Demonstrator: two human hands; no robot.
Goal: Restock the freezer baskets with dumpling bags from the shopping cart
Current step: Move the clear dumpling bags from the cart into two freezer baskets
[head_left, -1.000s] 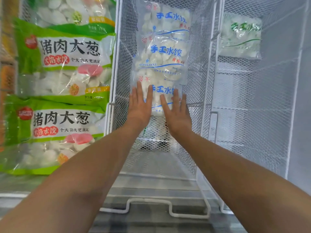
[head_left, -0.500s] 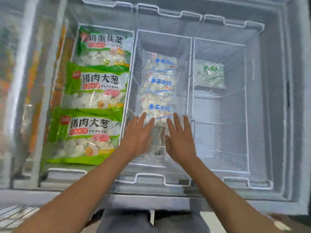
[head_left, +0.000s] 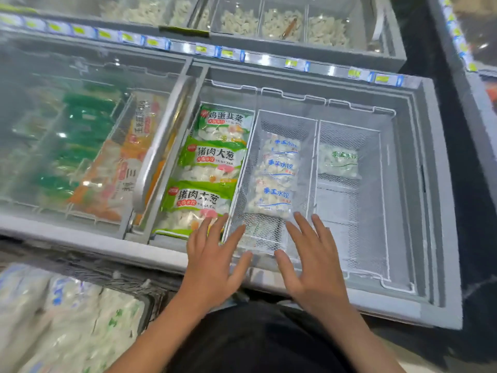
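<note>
Blue-print dumpling bags settled, our hands coming away

Three blue-print dumpling bags (head_left: 278, 173) lie in a row in the middle basket (head_left: 309, 162). Our left hand (head_left: 215, 261) and right hand (head_left: 313, 261), pressing the nearest bag a second ago, have pulled back over the freezer rim (head_left: 161, 255), fingers spread, holding nothing. We judge that bag placed; more wait in the cart (head_left: 67, 319).

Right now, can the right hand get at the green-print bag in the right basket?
Probably yes: the right hand is open and holds nothing, the right basket is uncovered, and the green-print bag lies alone at its far end.
</note>
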